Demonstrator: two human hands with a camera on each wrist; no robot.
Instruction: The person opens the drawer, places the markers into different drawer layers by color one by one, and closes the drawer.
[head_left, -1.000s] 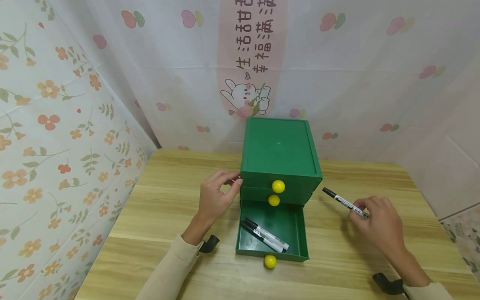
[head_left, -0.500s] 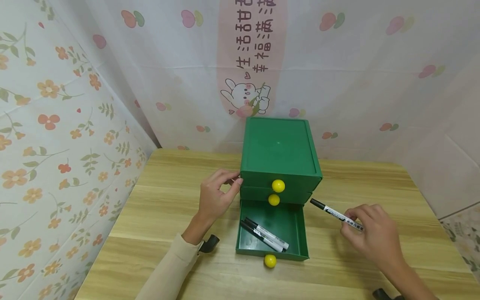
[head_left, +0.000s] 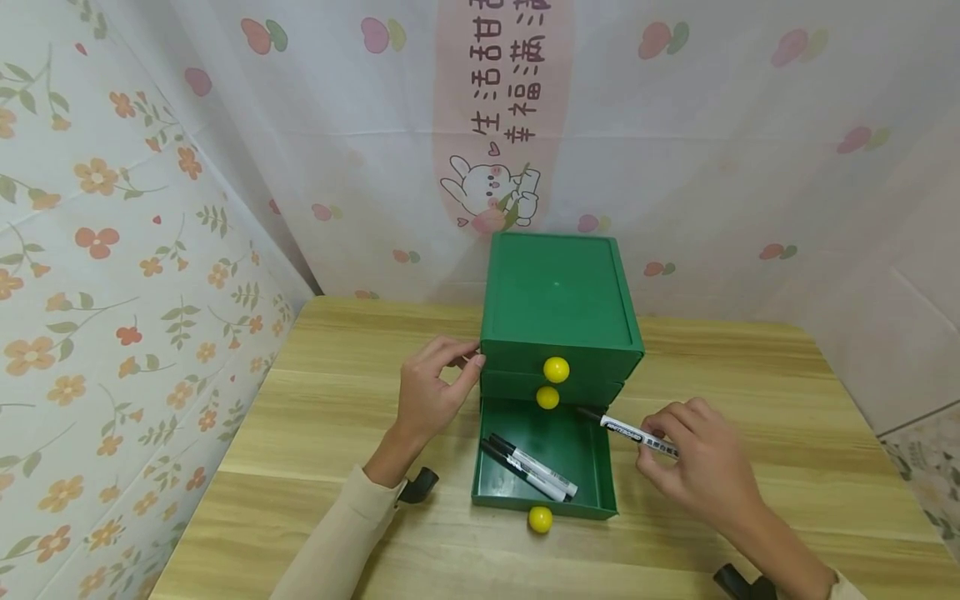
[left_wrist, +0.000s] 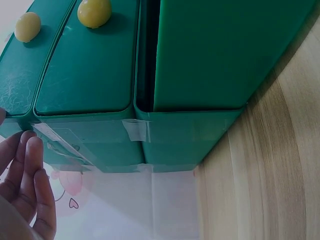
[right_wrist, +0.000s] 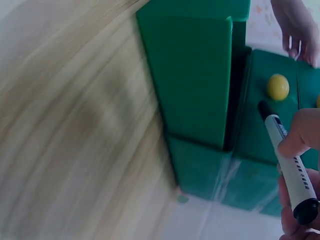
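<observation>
My right hand [head_left: 705,458] pinches a black-capped whiteboard marker [head_left: 630,433] near its rear end. Its cap reaches over the right side of the pulled-out bottom drawer [head_left: 609,475] of a green drawer cabinet [head_left: 558,287]. Inside that drawer lie two similar markers [head_left: 540,468], side by side and slanted. My left hand [head_left: 438,387] rests its fingertips against the cabinet's left front edge. In the left wrist view, loosely bent fingers [left_wrist: 34,155] touch the cabinet's side, with the thumb mostly out of frame. From the right wrist, the held marker [right_wrist: 289,160] shows between thumb and fingers.
Yellow ball knobs [head_left: 556,370] mark the drawer fronts; the upper two drawers are closed. The cabinet stands on a wood-grain table [head_left: 352,375], near a printed curtain [head_left: 712,167] behind. A floral cloth [head_left: 112,292] hangs at the left.
My right hand has moved left with the marker, from beside the cabinet to the bottom drawer's right side. My left hand and the two markers in the drawer stay where they were.
</observation>
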